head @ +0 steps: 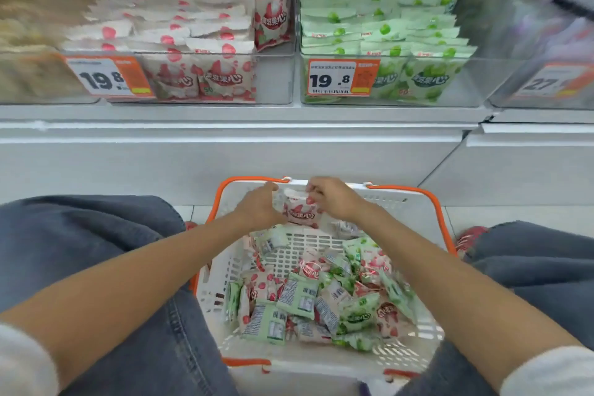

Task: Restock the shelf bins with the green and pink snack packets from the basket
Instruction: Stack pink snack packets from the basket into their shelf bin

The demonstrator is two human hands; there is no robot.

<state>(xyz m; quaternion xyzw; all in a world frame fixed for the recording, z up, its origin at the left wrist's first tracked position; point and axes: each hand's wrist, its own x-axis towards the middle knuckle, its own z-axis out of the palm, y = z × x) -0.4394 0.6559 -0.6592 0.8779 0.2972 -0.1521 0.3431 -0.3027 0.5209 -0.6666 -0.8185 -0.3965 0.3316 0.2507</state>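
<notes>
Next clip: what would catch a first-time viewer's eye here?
The left hand and right hand together hold one pink packet over the far end of the white, orange-rimmed basket, which holds a jumble of pink and green packets. Above, two clear bins sit side by side: pink bin left, green bin right.

Just past the left hand (260, 206) and right hand (334, 200), the far wall of the white plastic basket with orange rim (418, 191) blocks the way. A pink snack packet (300, 210) fills the space between them. High above, the clear plastic bin of pink packets (277, 80) has room on its right.
</notes>
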